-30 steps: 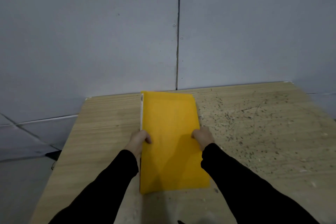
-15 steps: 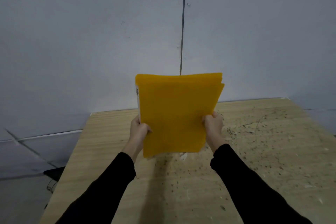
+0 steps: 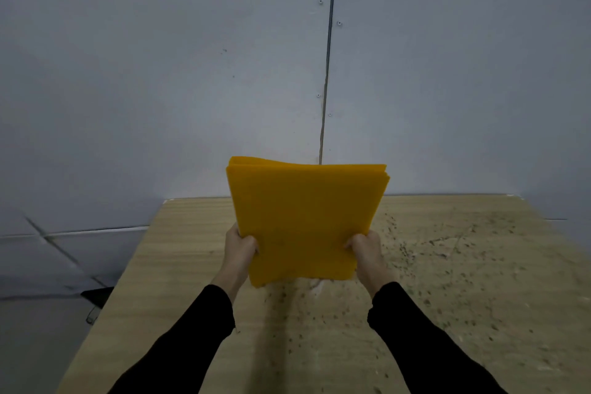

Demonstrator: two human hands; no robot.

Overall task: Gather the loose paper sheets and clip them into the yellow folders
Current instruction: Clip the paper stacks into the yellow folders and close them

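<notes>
A stack of yellow folders stands nearly upright in the air above the wooden table, its bottom edge just over the surface. My left hand grips the stack's lower left edge and my right hand grips its lower right edge. Several folder layers show at the top edge. No loose paper sheets are visible; any inside the folders are hidden.
The table has a plain left half and a right half speckled with dark marks. A grey panelled wall rises right behind it. A dark object sits on the floor off the table's left edge.
The folders lay flat on the table a second ago. Both hands lifted them and tipped them upright; since half a second ago the stack has sunk slightly and squared up.
</notes>
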